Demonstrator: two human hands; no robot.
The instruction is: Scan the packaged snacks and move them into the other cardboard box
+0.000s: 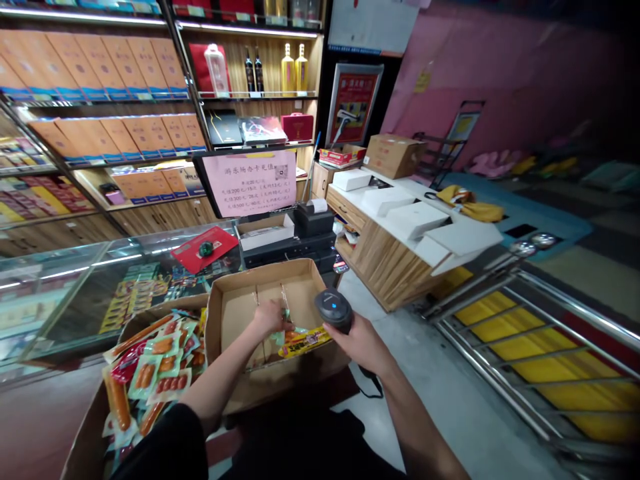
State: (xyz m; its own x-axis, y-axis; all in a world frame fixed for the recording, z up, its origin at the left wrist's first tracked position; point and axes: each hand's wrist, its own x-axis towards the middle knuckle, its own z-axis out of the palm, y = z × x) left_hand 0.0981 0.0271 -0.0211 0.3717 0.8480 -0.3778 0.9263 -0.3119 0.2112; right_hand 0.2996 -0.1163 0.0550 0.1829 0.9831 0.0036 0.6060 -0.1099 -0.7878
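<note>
Only a few packets lie in the shallow cardboard box (235, 313): a yellow one (305, 341) and some green-edged ones (279, 337), near its front right side. Many more sausage packets (167, 363) fill the carton (87, 427) left of the box, so by my reading most of the handling is left to do; whether those in the box are finished with, I can't tell. The left hand (270, 316) reaches inside the box, fingers bent down at the packets, pinch unclear. By the box's right edge, the right hand (367, 343) has its fingers wrapped round a handheld scanner (334, 310)
</note>
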